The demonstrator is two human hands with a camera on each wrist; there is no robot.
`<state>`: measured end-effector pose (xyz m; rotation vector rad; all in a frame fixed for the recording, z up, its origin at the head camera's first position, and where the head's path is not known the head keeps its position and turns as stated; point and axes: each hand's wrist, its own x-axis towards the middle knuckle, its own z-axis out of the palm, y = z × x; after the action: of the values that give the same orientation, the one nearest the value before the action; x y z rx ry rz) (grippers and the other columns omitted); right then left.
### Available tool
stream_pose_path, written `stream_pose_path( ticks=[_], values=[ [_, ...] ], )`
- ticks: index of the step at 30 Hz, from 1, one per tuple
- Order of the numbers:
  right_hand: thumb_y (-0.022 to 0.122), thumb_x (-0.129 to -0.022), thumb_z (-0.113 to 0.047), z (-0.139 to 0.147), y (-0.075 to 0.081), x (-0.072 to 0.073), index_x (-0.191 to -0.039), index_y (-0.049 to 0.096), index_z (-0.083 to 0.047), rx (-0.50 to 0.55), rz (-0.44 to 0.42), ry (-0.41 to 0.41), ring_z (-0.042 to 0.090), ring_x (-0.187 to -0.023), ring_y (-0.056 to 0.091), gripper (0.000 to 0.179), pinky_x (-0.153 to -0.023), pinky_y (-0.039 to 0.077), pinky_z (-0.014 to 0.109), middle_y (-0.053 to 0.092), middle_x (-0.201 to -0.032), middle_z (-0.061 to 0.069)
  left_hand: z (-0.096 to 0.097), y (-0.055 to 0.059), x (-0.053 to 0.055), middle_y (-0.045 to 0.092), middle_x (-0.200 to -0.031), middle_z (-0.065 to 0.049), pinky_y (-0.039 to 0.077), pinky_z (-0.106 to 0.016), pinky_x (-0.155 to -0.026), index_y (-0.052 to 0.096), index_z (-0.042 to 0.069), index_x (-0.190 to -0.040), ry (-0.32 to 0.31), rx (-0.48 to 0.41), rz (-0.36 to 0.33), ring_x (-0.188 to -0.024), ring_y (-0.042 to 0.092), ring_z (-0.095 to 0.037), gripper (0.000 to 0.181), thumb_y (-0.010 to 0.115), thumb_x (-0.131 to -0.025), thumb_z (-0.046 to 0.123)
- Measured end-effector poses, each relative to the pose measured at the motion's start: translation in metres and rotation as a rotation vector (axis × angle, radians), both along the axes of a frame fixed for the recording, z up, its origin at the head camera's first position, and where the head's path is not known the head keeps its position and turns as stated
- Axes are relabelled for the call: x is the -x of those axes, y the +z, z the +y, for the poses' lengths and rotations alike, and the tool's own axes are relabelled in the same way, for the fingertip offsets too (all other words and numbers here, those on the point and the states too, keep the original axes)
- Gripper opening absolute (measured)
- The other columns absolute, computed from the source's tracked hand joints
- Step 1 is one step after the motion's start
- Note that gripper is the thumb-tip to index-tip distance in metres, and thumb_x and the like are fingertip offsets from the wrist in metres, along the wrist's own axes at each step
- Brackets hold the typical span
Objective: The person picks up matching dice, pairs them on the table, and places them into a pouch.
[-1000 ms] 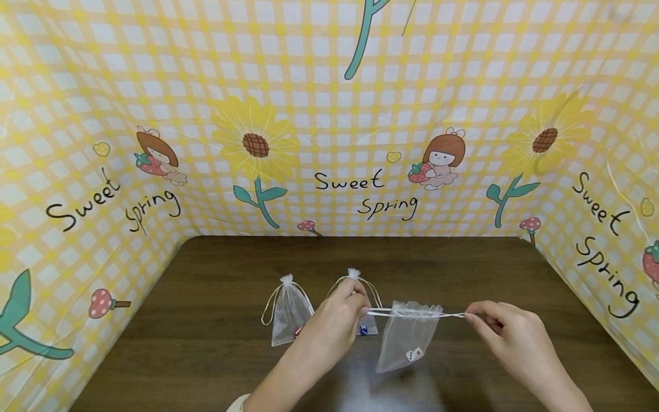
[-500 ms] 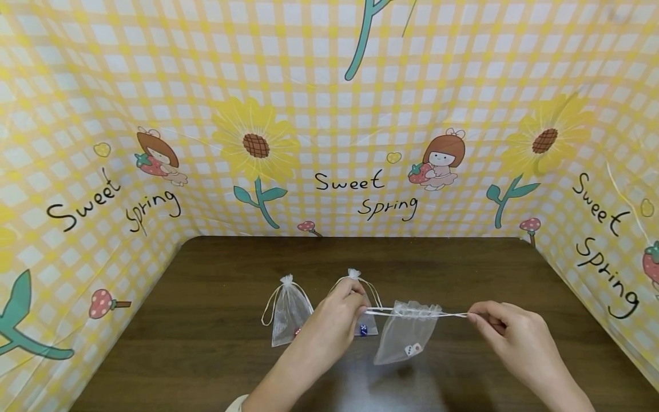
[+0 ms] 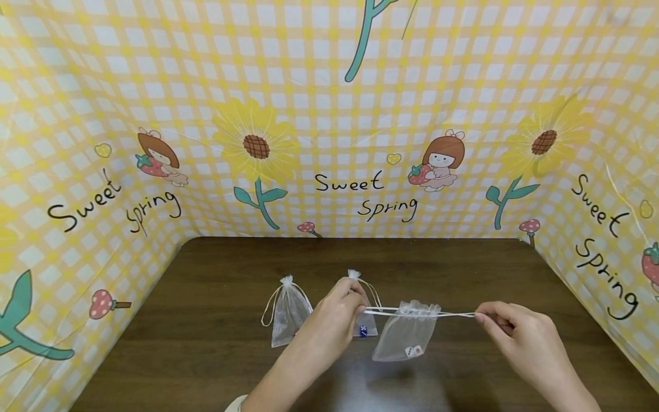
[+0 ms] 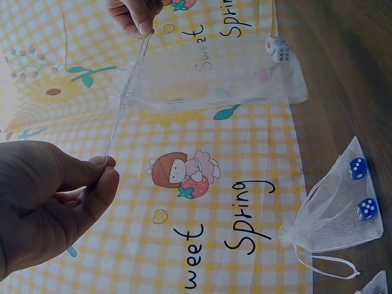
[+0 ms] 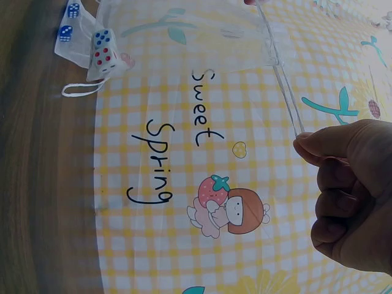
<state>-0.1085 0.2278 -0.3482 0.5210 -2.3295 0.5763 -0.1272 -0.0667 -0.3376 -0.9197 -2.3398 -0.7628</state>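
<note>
A sheer white organza drawstring bag (image 3: 396,337) hangs by its cords above the table, between my two hands. White dice (image 4: 278,50) lie in its bottom corner. My left hand (image 3: 337,320) pinches the drawstring (image 3: 378,311) on the left side between thumb and finger. On the right side, the thumb and finger of my right hand (image 3: 530,337) pinch the cord ends (image 5: 288,101), with the other fingers curled in. The cords are stretched nearly level, and the bag's mouth (image 3: 419,309) is ruffled along them.
Behind my left hand, a similar tied bag (image 4: 337,211) with blue dice (image 4: 367,209) stands on the dark wooden table (image 3: 206,320). Left of it is another tied bag (image 3: 289,312), its red die mostly hidden by my left forearm. A yellow checked cloth (image 3: 329,126) walls the table.
My right hand has moved slightly to the right, drawing the cord longer. The bag's ruffled mouth is a little narrower, and its bottom has swung left and up. My left hand stays put.
</note>
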Motion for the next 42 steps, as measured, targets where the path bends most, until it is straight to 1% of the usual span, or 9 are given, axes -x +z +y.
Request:
stream_pose_path(
  ticks=[9, 13, 20, 31, 38, 42],
  values=[
    [0.076, -0.072, -0.008, 0.003, 0.001, -0.001, -0.078, 0.068, -0.015, -0.005, -0.001, -0.018, -0.004, -0.049, 0.027, 0.012, -0.042, 0.022, 0.013, 0.031, -0.057, -0.019, 0.000, 0.000, 0.000, 0.053, -0.094, -0.004, 0.048, -0.017, -0.069, 0.063, 0.002, -0.077, -0.001, 0.002, 0.012, -0.080, 0.058, -0.012, 0.008, 0.067, -0.079, -0.005],
    [0.075, -0.075, -0.010, 0.004, 0.001, -0.001, -0.078, 0.068, -0.015, -0.005, -0.004, -0.018, -0.004, -0.049, 0.027, 0.009, -0.042, 0.022, 0.013, 0.031, -0.057, -0.019, 0.000, 0.001, 0.000, 0.053, -0.094, -0.005, 0.048, -0.017, -0.069, 0.063, 0.001, -0.078, -0.003, -0.003, 0.005, -0.080, 0.059, -0.012, 0.008, 0.066, -0.079, -0.006],
    [0.074, -0.074, -0.006, 0.006, 0.003, -0.003, -0.078, 0.068, -0.014, 0.005, -0.003, -0.020, -0.004, -0.049, 0.029, 0.011, -0.043, 0.023, 0.013, 0.034, -0.058, -0.018, -0.001, 0.002, 0.000, 0.054, -0.095, -0.006, 0.048, -0.016, -0.070, 0.063, 0.000, -0.078, -0.003, -0.006, -0.012, -0.080, 0.059, -0.013, 0.007, 0.066, -0.080, -0.006],
    [0.073, -0.076, -0.007, 0.012, 0.005, -0.005, -0.078, 0.067, -0.013, 0.006, -0.007, -0.046, -0.004, -0.046, 0.024, 0.009, -0.041, 0.021, 0.013, 0.029, -0.056, -0.018, -0.002, 0.003, 0.001, 0.055, -0.097, -0.008, 0.048, -0.017, -0.068, 0.064, 0.000, -0.080, 0.007, -0.006, -0.022, -0.080, 0.059, -0.014, 0.005, 0.065, -0.081, -0.005],
    [0.073, -0.077, -0.007, 0.016, 0.004, -0.005, -0.078, 0.067, -0.014, 0.019, -0.012, -0.066, -0.003, -0.046, 0.024, 0.009, -0.041, 0.020, 0.014, 0.027, -0.055, -0.018, -0.003, 0.003, 0.001, 0.054, -0.097, -0.007, 0.049, -0.018, -0.071, 0.064, -0.001, -0.081, 0.012, -0.009, -0.007, -0.083, 0.060, -0.015, 0.004, 0.065, -0.080, -0.005],
    [0.073, -0.076, -0.006, 0.016, 0.003, -0.005, -0.078, 0.067, -0.014, 0.034, -0.017, -0.075, -0.003, -0.045, 0.024, 0.010, -0.041, 0.020, 0.014, 0.028, -0.054, -0.017, -0.004, 0.002, 0.002, 0.055, -0.097, -0.009, 0.049, -0.018, -0.071, 0.064, -0.001, -0.081, 0.010, -0.004, -0.011, -0.083, 0.060, -0.016, 0.005, 0.065, -0.080, -0.006]
  ],
)
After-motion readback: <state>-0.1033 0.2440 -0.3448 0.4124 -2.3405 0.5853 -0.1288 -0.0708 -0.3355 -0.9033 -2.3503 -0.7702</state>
